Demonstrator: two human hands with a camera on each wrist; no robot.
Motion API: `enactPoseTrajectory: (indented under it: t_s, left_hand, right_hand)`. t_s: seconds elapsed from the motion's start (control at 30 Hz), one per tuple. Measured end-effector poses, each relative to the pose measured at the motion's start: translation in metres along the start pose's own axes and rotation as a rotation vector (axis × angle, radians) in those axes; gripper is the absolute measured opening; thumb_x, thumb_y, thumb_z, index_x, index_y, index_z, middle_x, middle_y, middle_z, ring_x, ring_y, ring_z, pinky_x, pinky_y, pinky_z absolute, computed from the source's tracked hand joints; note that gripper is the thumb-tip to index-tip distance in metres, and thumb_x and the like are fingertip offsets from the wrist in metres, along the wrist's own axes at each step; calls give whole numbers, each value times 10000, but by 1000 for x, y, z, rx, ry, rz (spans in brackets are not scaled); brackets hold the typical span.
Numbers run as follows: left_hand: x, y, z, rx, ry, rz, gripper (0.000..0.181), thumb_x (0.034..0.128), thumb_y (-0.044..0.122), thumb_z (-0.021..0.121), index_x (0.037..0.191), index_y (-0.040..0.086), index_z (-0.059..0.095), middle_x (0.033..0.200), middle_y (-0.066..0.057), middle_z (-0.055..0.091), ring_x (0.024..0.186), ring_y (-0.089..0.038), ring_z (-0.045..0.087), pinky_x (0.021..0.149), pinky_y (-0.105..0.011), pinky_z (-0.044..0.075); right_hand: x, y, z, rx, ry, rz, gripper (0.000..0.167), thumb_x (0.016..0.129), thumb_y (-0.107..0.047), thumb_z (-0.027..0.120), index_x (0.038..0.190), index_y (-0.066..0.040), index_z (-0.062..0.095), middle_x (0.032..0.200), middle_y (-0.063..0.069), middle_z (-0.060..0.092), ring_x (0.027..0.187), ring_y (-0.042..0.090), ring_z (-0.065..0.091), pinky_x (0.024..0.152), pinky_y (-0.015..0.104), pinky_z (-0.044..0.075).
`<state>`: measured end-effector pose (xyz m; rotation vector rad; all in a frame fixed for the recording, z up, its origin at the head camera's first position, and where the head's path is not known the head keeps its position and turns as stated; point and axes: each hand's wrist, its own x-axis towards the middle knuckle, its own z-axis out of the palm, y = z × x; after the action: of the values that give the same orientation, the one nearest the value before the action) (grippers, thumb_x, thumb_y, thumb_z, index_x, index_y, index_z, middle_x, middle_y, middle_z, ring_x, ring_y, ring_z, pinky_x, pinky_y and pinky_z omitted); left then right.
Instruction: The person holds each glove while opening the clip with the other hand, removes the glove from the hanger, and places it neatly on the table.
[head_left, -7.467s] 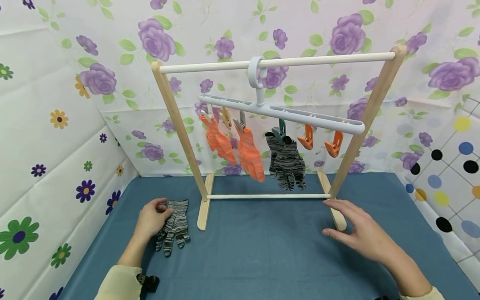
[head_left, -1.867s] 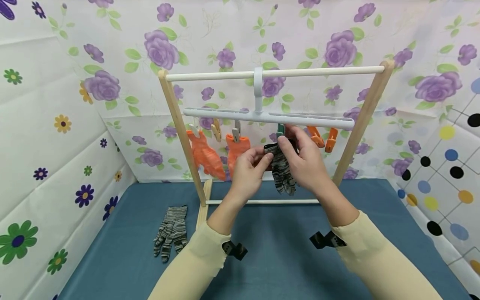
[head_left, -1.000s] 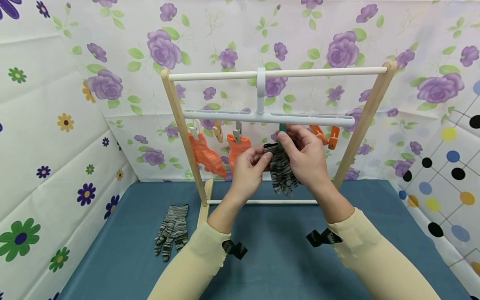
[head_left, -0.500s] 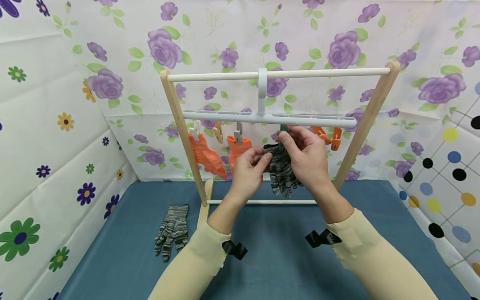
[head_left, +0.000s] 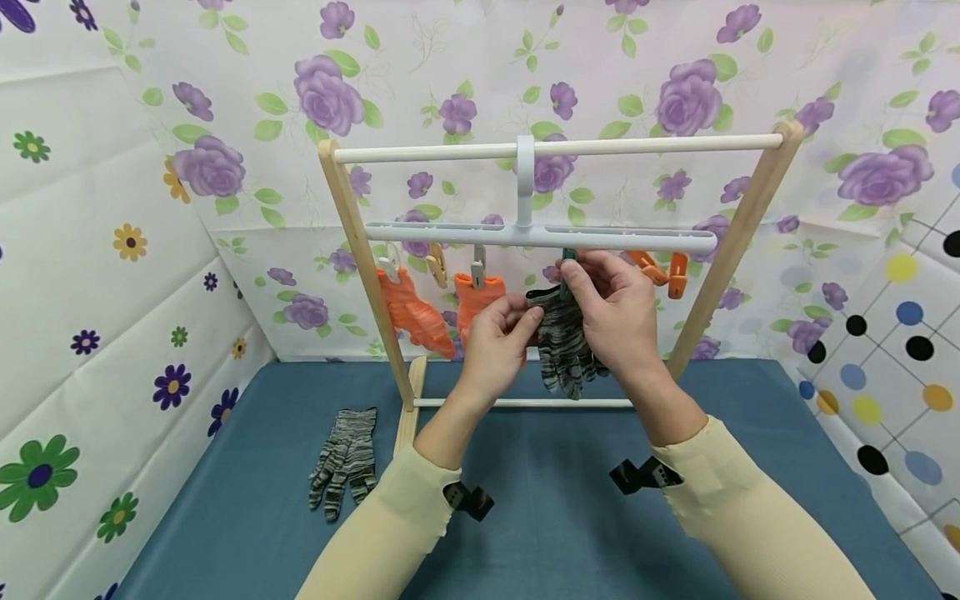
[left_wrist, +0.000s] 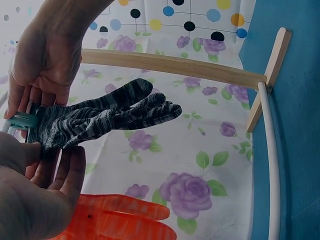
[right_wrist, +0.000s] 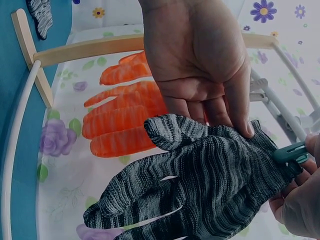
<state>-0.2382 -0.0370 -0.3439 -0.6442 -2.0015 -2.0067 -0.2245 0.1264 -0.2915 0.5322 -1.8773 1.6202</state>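
Observation:
A grey-and-black striped knit glove (head_left: 564, 342) hangs fingers down below the pale blue clip hanger (head_left: 450, 233). My left hand (head_left: 491, 342) pinches the left side of its cuff between thumb and fingers. With thumb and fingers my right hand (head_left: 618, 312) pinches the green clothespin (right_wrist: 290, 152) at the cuff. The clothespin's jaws lie over the cuff edge in the right wrist view. Part of the glove is hidden behind my right hand. Two orange gloves (head_left: 411, 312) hang from clips at the left; my left hand partly covers the nearer one.
A wooden stand (head_left: 742, 225) with a white top rod (head_left: 420, 153) carries the hanger. Orange clothespins (head_left: 677, 275) hang at the right, a tan one (head_left: 437, 265) at the left. Another striped glove (head_left: 347, 458) lies on the blue cloth (head_left: 540, 517).
Earlier my left hand was at the glove on the table and my right hand was open near the stand's foot. Both have come to the hanging glove. Lately the clothespin has shifted slightly right.

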Motion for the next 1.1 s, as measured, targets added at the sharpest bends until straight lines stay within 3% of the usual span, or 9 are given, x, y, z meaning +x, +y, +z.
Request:
enactPoseTrajectory:
  t_s: [0.63,0.8,1.1]
  left_hand:
    - [-6,-5,-4,-7,-18,-2,189,1089,108,632,1181,-55,665,950,-193,737,806,-163,678,776,-305,589]
    - [-10,-7,-7,14,-14,0,187,1093,111,626,1182,-47,671,918,-152,734,767,-155,654,718,-325,559]
    - [-14,-10,-11,1,6,-7,167,1091,114,632,1154,-33,678,911,-120,738,729,-147,624,641,-250,519]
  right_hand:
    - [0,1,-1,7,20,-2,271,1064,-191,692,1213,29,746,1093,251,751,1005,255,732,860,250,557]
    - [0,1,-1,0,20,-6,280,1064,-193,692,1212,39,743,1101,250,749,986,193,728,850,245,554]
    - [1,2,0,-9,29,-8,265,1061,-188,696,1213,21,753,1090,173,770,978,160,724,828,239,547]
